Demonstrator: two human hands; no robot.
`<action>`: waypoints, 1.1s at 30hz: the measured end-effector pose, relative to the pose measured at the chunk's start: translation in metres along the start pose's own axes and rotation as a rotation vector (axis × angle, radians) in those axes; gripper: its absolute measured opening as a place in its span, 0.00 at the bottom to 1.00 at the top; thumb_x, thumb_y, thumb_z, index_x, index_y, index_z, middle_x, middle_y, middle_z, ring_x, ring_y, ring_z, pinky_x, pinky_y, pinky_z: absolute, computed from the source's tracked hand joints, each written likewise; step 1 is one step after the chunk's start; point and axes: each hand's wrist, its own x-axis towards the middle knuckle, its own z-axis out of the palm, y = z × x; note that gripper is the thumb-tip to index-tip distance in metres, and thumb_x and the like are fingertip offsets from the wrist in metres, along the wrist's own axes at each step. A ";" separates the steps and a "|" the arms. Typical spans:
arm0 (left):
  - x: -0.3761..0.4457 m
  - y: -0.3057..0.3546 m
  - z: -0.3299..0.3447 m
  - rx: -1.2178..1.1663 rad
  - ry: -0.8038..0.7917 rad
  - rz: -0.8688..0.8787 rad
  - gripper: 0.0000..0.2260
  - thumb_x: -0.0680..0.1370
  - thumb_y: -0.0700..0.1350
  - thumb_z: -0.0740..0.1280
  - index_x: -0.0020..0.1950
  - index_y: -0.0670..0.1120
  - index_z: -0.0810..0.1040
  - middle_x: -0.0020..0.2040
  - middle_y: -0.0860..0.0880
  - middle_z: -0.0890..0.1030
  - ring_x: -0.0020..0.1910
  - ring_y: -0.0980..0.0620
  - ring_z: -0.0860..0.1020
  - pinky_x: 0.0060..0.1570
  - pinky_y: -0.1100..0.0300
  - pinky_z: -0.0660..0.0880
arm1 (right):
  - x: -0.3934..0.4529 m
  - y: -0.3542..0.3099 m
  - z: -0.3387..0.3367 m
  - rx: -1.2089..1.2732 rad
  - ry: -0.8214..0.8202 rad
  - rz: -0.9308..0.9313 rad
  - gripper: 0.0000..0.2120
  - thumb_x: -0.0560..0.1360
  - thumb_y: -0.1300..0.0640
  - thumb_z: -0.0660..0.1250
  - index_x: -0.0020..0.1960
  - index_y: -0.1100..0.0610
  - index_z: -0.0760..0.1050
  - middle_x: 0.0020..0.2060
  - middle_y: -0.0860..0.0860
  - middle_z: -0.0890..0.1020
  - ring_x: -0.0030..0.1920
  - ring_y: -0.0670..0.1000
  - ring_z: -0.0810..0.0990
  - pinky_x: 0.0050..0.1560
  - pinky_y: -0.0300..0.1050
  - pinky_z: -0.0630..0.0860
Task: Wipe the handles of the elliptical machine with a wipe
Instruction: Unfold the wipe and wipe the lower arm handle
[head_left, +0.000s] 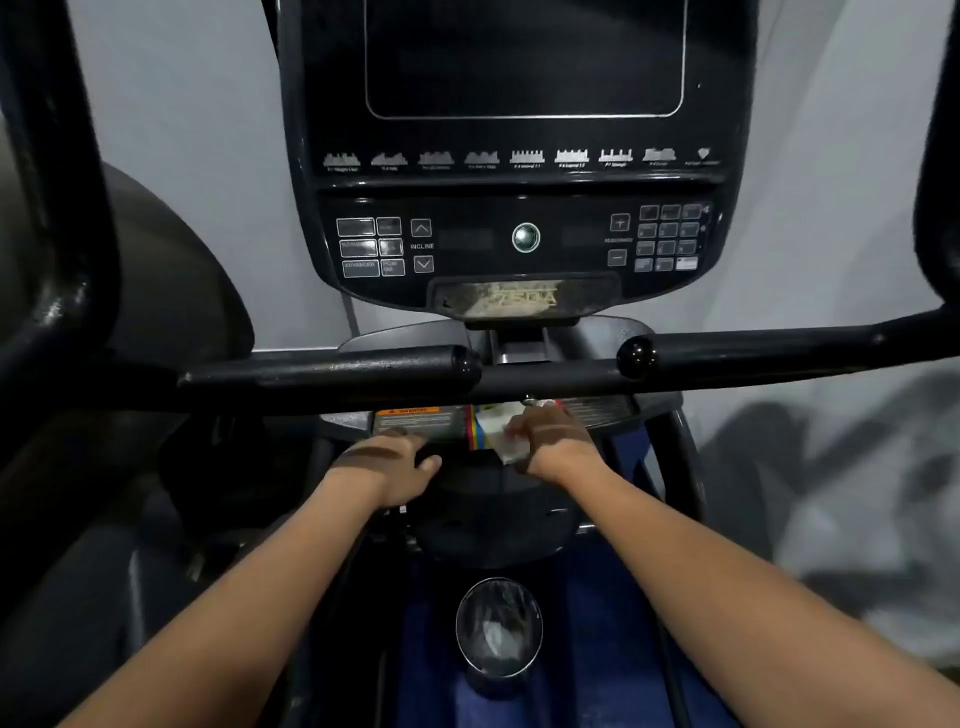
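Grey wall behind the console (511, 208); bottom centre, a cup holder (498, 629) holds crumpled plastic. Right hand (553, 439) clutches a wipe (506, 447); left hand (389, 460) curls loosely, grasping nothing clear.

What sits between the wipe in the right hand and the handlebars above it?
Nothing visible. The right hand holds the wipe low on the ledge by the warning sticker, just below the crossbar. The two handles lie above the crossbar with only open air in between. The left hand rests aside.
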 end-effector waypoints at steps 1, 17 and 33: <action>0.003 -0.002 0.001 -0.003 -0.003 0.003 0.28 0.84 0.62 0.54 0.82 0.53 0.62 0.81 0.46 0.62 0.78 0.43 0.64 0.74 0.49 0.66 | 0.002 0.001 0.002 -0.016 0.009 -0.009 0.20 0.74 0.50 0.71 0.66 0.44 0.78 0.64 0.49 0.78 0.66 0.54 0.73 0.67 0.45 0.69; -0.026 0.022 0.000 0.047 0.049 0.031 0.26 0.83 0.56 0.61 0.81 0.51 0.63 0.80 0.46 0.65 0.75 0.44 0.68 0.72 0.49 0.69 | -0.043 -0.002 -0.007 0.497 0.200 0.138 0.08 0.80 0.56 0.61 0.57 0.53 0.75 0.45 0.54 0.80 0.45 0.57 0.78 0.44 0.47 0.73; -0.241 0.112 0.072 -0.009 0.216 0.387 0.25 0.81 0.52 0.68 0.76 0.47 0.71 0.66 0.43 0.78 0.66 0.42 0.76 0.67 0.52 0.72 | -0.380 -0.039 -0.008 0.953 0.393 0.279 0.11 0.81 0.63 0.56 0.55 0.58 0.76 0.35 0.46 0.76 0.33 0.43 0.71 0.35 0.37 0.67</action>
